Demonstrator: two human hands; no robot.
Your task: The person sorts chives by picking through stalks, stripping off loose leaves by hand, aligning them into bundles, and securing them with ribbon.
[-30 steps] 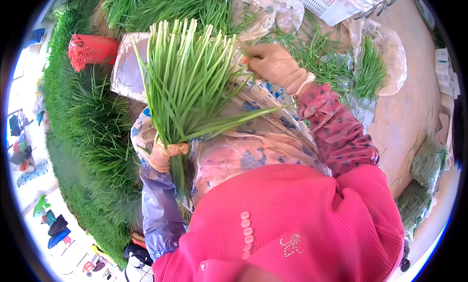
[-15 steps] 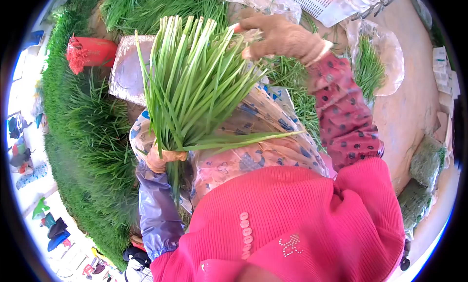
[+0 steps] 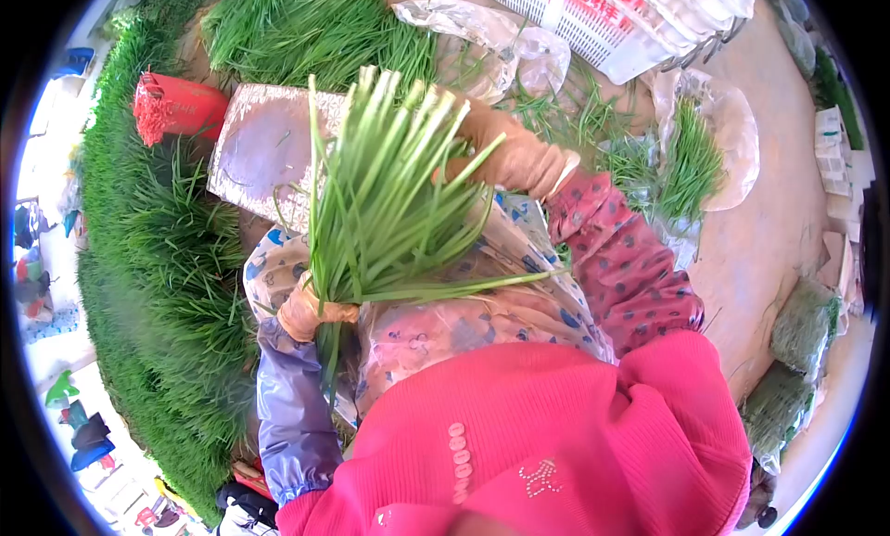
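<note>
My left hand (image 3: pixel 311 312), in a tan glove, is closed around the lower part of a bunch of garlic chives (image 3: pixel 380 202). The bunch fans upward, pale cut ends at the top, and a few leaves stick out to the right. My right hand (image 3: pixel 505 154), also gloved, reaches in against the upper right side of the bunch. Stems hide most of its fingertips, so its grip is unclear. Behind the bunch lies a worn, pale flat board (image 3: pixel 264 151). A clear plastic apron with blue prints (image 3: pixel 547 299) covers my lap.
A red roll of twine (image 3: pixel 181 108) stands by the board. Chives form a long heap (image 3: pixel 167 286) on the left and a pile (image 3: pixel 315 31) at the back. A white crate (image 3: pixel 579 26) is at the upper right, near a plastic bag (image 3: pixel 732 146) with chives.
My right hand has moved down and left, from spread fingers beside the bunch to against its stems. The bunch's top has shifted slightly right and down; my left hand keeps its hold.
</note>
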